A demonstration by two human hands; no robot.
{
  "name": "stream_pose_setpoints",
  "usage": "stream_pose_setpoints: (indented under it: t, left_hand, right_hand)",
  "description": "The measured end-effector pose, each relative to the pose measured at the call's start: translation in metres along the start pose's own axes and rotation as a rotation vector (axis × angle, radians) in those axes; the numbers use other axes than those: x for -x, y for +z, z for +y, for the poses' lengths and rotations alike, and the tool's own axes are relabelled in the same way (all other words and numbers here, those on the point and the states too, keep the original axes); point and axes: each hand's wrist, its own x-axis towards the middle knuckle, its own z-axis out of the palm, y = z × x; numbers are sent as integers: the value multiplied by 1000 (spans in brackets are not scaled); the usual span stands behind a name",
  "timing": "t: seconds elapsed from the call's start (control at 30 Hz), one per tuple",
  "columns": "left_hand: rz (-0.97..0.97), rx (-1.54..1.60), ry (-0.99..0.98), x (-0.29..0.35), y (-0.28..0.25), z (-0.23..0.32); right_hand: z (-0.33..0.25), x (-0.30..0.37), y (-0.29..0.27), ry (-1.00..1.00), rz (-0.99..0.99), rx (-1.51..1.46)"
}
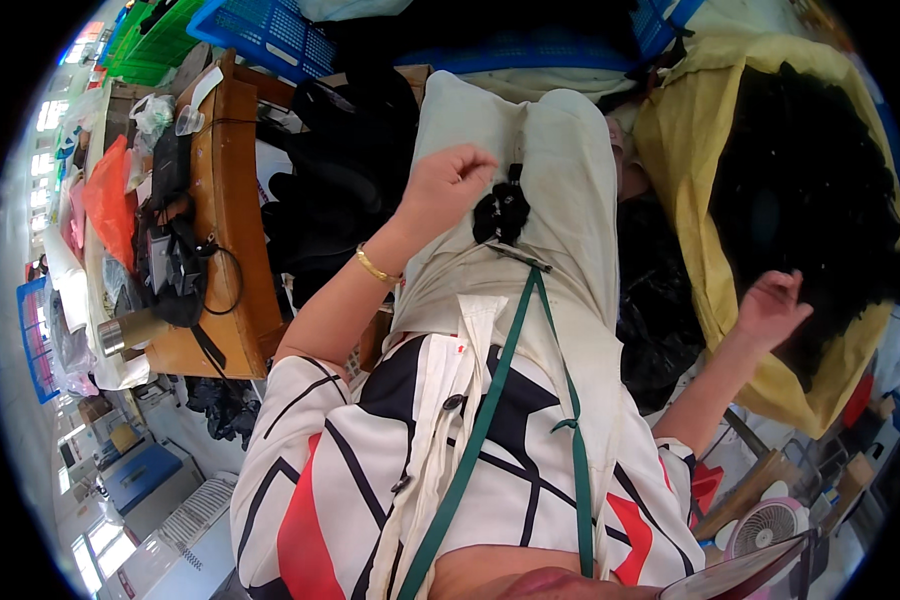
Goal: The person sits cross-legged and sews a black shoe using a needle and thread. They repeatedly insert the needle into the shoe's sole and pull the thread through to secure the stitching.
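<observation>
My left hand (448, 187) is raised over the pale cloth (570, 140) covering my lap, fingers curled together; whatever they hold, if anything, cannot be made out. Just below it on the cloth lies a small bunched black fabric piece (500, 213). Beside that piece rests a small metal tool (519, 258) hung on a green cord (490, 405) from my neck. On the right, my right hand (773, 310) is out at a yellow sack (692, 150), its fingers loosely bent and apart with nothing seen in them. Dark pieces (800, 190) fill the sack.
A brown wooden table (225, 200) with bags and a cup stands to the left. Black material (335, 200) is heaped between it and my lap. Blue crates (270, 40) line the far side. A black plastic bag (655, 300) and a pink fan (767, 528) are at the right.
</observation>
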Motion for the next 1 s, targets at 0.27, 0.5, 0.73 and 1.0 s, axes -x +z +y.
stream_pose_setpoints:
  t: [0.27, 0.5, 0.73, 1.0]
  left_hand:
    - [-145, -823, 134, 9, 30, -38]
    - [-190, -13, -232, 3, -1, -41]
    - [-152, 474, -244, 22, -5, -33]
    - [-192, 771, -412, 30, -6, -22]
  right_hand:
    - [116, 76, 20, 403, -393, 811]
    - [179, 127, 56, 527, -807, 1034]
    - [213, 142, 79, 684, -852, 993]
    - [212, 153, 89, 86, -1116, 1040]
